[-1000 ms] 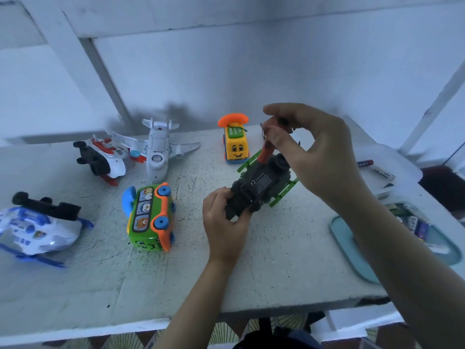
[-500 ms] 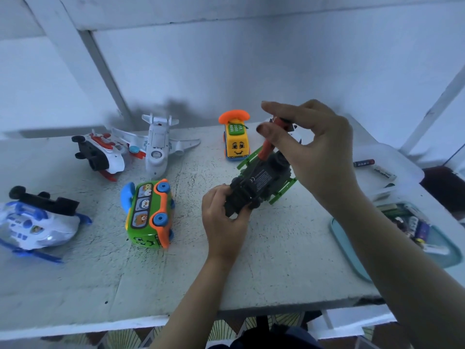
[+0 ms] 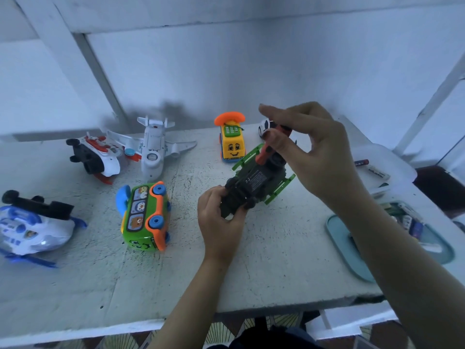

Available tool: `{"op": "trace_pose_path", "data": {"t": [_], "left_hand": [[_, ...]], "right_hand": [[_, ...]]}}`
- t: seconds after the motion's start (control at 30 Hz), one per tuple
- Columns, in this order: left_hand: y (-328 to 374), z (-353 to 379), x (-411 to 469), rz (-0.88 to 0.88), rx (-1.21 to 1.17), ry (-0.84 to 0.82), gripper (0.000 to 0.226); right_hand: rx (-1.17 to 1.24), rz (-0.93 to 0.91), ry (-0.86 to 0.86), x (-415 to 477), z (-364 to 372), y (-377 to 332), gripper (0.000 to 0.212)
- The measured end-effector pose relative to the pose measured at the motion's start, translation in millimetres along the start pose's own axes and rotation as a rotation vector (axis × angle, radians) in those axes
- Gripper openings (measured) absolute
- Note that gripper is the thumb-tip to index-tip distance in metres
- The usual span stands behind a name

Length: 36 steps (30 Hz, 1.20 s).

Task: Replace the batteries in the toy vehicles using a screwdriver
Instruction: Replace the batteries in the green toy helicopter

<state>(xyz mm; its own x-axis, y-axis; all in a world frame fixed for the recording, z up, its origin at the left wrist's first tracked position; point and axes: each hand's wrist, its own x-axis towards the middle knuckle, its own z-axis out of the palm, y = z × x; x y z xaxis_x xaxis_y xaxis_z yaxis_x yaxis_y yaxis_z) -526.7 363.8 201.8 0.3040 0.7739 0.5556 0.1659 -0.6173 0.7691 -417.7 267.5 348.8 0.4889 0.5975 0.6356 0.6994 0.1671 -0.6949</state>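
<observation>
The right hand [image 3: 319,152] covers most of the red-handled screwdriver [image 3: 263,153]. Only the lower handle shows below the fingers, and its tip is lost against the dark underside of the toy. Behind those fingers a small white object [image 3: 264,125], possibly another toy car, is mostly hidden. The right forearm crosses the shallow teal plastic tray [image 3: 352,260] at the near right and hides its middle. What shows inside is a blurred cluster of small batteries [image 3: 409,221] at the tray's far side. Further back on the right, a white plastic lid [image 3: 397,159] carries two loose batteries [image 3: 362,162], one of them red-ended.

The green-and-black toy vehicle [image 3: 254,183] lies wheels-up at the centre of the white speckled table [image 3: 276,248]. The left hand [image 3: 221,222] grips its near end, fingers curled round it. The right hand pinches the screwdriver handle between thumb and fingertips above the vehicle's far end, with the tool angled down onto the underside.
</observation>
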Motion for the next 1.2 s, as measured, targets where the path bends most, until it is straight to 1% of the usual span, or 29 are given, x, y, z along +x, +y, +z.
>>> {"op": "trace_pose_path", "data": {"t": [0.07, 0.13, 0.3, 0.37, 0.5, 0.6, 0.67, 0.77, 0.87, 0.97, 1.03, 1.1, 1.2], "left_hand": [[0, 0, 0, 0.004, 0.004, -0.002, 0.038], [0, 0, 0, 0.004, 0.009, -0.005, 0.038], [-2, 0, 0, 0.01, 0.006, -0.021, 0.038], [-1, 0, 1, 0.009, 0.014, -0.025, 0.037], [1, -1, 1, 0.01, 0.023, -0.029, 0.037], [3, -1, 1, 0.009, 0.03, -0.016, 0.036], [3, -1, 2, 0.017, 0.038, -0.015, 0.037], [2, 0, 1, 0.026, 0.056, -0.006, 0.038], [1, 0, 0, 0.039, 0.08, 0.003, 0.039], [-2, 0, 0, 0.02, 0.093, 0.039, 0.04], [-3, 1, 0, -0.001, 0.105, 0.055, 0.041], [-2, 1, 0, -0.002, 0.114, 0.066, 0.04], [-3, 1, 0, 0.007, 0.11, 0.069, 0.04]], "right_hand": [[-0.012, 0.004, 0.046, -1, 2, -1, 0.04], [-0.01, 0.03, 0.051, 0, 2, -2, 0.042], [0.026, 0.08, -0.112, 4, -2, -6, 0.033], [0.008, 0.093, -0.131, 7, -4, -6, 0.032], [-0.053, 0.061, -0.071, 7, -3, -6, 0.029], [-0.161, 0.021, 0.005, 6, -3, -8, 0.031], [-0.218, 0.023, 0.003, 7, -5, -8, 0.033], [-0.17, 0.041, -0.096, 6, -10, -10, 0.029], [-0.297, 0.006, -0.21, 4, -18, -9, 0.019], [-0.41, 0.052, -0.368, -5, -24, -3, 0.022], [-0.436, 0.098, -0.415, -13, -26, 1, 0.027], [-0.413, 0.17, -0.465, -22, -27, 3, 0.03], [-0.428, 0.21, -0.509, -34, -27, 7, 0.018]]}}
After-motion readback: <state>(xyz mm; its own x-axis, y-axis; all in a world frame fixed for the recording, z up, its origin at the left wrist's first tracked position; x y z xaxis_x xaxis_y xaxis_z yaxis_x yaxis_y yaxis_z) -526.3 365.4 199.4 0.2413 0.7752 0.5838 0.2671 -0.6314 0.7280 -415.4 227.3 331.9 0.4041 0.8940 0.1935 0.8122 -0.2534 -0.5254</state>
